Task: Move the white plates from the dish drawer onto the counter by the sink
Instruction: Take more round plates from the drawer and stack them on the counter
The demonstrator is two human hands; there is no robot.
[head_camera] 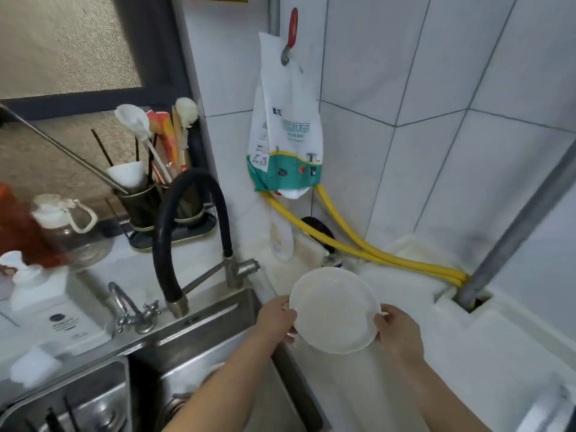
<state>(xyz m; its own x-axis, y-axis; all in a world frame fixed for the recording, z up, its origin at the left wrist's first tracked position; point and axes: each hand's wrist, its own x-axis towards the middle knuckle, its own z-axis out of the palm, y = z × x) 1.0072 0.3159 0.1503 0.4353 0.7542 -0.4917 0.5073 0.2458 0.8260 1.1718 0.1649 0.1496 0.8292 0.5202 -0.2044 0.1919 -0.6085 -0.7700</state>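
Plate: white plate, round, shallow, glossy ceramic look, slightly raised rim; tilted, face toward camera; round, so no long axis.
Plate place: held over the white worktop just right of the sink; lower rim near the worktop, contact unclear.
Left hand: left hand closed on the plate's left rim, thumb on top, fingers curled under.
Right hand: right hand closed on the right rim, thumb over the edge, fingers behind.
Worktop: smooth, pale, matte; bare stretch near and right of the plate, open room there; a cutout at the far right where a grey pipe drops through.
Sink: stainless steel, brushed, square-edged basin, its right rim running under the left forearm.
Faucet: black flexible hose faucet, arched, metal base, far left of the plate; a small chrome tap just beside it.
Wall: white glossy tiles, dark grout; two yellow hoses run along the far edge of the worktop to the pipe.
Bag: white and green plastic bag hung from a red-handled valve, far above the plate.
Far left: dark utensil holder with brushes and chopsticks; blurred bottles near the left edge.
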